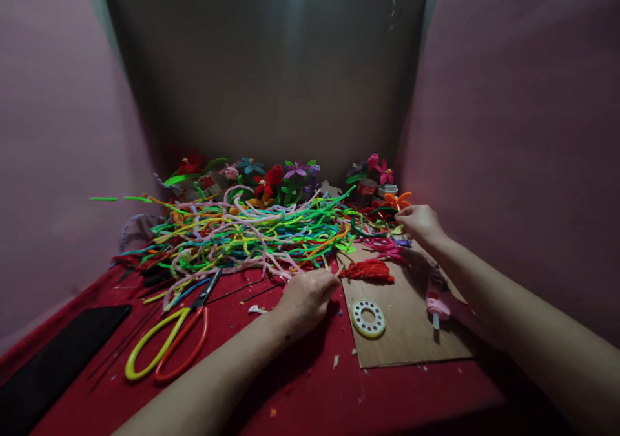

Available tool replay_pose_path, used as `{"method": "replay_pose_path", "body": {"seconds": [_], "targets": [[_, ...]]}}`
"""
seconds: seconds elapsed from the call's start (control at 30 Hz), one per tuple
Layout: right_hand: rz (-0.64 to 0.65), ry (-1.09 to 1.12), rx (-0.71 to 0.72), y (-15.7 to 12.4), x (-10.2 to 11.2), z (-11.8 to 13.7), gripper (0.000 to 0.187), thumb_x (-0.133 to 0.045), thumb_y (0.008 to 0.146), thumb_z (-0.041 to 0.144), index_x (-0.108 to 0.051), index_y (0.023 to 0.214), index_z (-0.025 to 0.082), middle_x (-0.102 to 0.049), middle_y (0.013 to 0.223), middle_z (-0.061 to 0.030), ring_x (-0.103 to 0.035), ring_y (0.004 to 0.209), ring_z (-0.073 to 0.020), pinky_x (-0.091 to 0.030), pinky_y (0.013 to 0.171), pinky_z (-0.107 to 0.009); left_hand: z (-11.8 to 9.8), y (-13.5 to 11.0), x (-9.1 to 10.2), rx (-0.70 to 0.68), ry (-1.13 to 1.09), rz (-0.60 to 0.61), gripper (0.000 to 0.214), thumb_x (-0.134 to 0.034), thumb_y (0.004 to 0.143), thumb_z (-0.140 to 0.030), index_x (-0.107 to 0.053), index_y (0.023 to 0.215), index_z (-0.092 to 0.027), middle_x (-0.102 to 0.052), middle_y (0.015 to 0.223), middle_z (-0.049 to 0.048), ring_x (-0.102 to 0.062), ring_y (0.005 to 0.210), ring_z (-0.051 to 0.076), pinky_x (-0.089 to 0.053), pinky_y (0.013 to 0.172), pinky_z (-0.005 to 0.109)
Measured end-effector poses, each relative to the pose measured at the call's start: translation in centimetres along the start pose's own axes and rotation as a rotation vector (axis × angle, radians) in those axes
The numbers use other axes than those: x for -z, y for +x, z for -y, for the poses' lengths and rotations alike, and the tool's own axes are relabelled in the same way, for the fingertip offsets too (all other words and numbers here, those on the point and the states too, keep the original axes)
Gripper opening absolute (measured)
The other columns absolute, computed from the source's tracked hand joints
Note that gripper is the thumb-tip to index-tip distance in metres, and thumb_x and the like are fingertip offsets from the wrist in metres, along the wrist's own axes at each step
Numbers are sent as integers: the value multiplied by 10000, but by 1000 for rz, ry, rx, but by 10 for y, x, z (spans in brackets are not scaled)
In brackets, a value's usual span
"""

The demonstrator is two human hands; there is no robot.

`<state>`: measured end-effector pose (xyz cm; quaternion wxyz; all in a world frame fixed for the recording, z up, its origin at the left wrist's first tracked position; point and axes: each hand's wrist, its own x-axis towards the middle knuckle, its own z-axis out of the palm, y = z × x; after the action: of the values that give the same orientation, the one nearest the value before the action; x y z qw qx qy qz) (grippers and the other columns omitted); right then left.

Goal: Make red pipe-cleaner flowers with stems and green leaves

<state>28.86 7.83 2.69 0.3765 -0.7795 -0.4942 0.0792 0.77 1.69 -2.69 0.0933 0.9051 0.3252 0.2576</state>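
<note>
A big tangle of coloured pipe cleaners (pixel 247 232) covers the back half of a red table (pixel 310 384). My left hand (pixel 310 297) rests at the pile's front edge with its fingers curled, pinched at a pink strand; what it grips is hard to make out. My right hand (pixel 420 223) reaches to the far right, fingers closed beside an orange pipe-cleaner flower (pixel 398 200). A red fuzzy bundle (pixel 368 270) lies on a brown board (pixel 411 332) between my hands.
Finished pipe-cleaner flowers (pixel 271 174) line the back wall. Scissors with a yellow and an orange handle (pixel 167 342) lie at the left, by a black strip (pixel 58 358). A white ring (pixel 368 318) and a pink tool (pixel 438 303) sit on the board. Walls close in on three sides.
</note>
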Motion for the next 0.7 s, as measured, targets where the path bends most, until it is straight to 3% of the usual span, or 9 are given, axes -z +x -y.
{"method": "replay_pose_path", "body": {"seconds": [0.33,0.5,0.7], "targets": [[283,64,337,-79,3,40,169,-546,698,189,-706,737,149,-685,665,-48,-601,619,-159,-423,570,-239,4,1,5,262,-12,-66,198,-475,790,-129,-656,824,-203,-686,804,28,-615,748,148,-436,679,235],[366,-217,469,-91,-8,40,202,-533,718,123,-705,803,185,-708,821,-64,-618,732,-169,-392,616,-229,9,3,6,327,-5,-79,198,-478,799,-159,-669,817,-210,-691,807,30,-616,769,157,-437,695,248],[397,-334,530,-99,-16,34,147,-575,707,150,-697,769,205,-680,745,-65,-585,710,-170,-328,585,-230,7,3,10,345,112,34,181,-508,806,-249,-639,927,-219,-665,940,46,-600,882,181,-429,748,269]]}}
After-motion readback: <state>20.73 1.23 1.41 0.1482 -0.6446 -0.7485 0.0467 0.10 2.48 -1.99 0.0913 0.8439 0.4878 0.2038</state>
